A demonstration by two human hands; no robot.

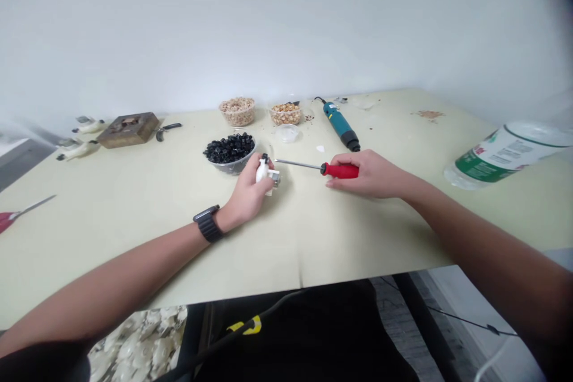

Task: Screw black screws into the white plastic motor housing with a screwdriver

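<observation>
- Fingers of left hand (256,190): curled round a white plastic fitting (262,172), pinching it, with a metal end (274,178) poking out toward the right hand
- Fingers of right hand (336,184): closed round the red handle of a screwdriver (341,171), steel shaft pointing left, tip just beside the fitting, contact unclear
- Good handling, as judged: handle firm in the fist, shaft level, fitting steady, tip lined up before any contact
- Left hand (244,199): low over the desk (358,233), wrist angled, black watch (208,223) on the wrist
- Right hand (369,174): palm down, forearm reaching in from lower right
- Fitting's place: mid-desk, just in front of a clear bowl (233,169) of black bits (228,148)
- Farther out: two tubs of pale granules (237,112), small clear lid (287,133), teal power tool (340,125)
- Left side: wooden block (128,129), pliers (165,129), red-handled scissors (6,221)
- Right side: plastic bottle (505,155) lying on its side
</observation>
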